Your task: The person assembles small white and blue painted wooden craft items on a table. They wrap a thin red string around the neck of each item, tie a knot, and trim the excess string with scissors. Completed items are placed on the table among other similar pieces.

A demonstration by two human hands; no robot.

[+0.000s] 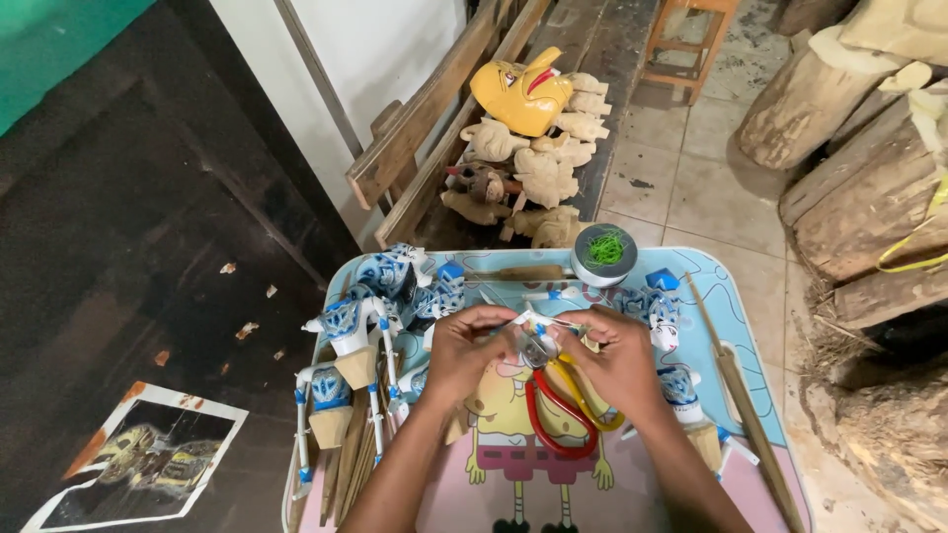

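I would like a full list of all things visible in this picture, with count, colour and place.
Tray table: one, light blue and pink with a cartoon print, in front of the person.
Puppets: several, blue and white on wooden sticks, on the tray's left and right sides.
Pliers: one, red and yellow handles, at tray centre under the hands.
Tin: one, grey, green thread inside, at the tray's far edge.
Mask: one, yellow, on the bench behind.
Carvings: several, unpainted wood, below the mask.
Logs: several, brown, at right.
Poster: one, dark, on the floor at left.
Stool: one, wooden, top.
Left hand: pinching a small white piece.
Right hand: on the pliers' head.
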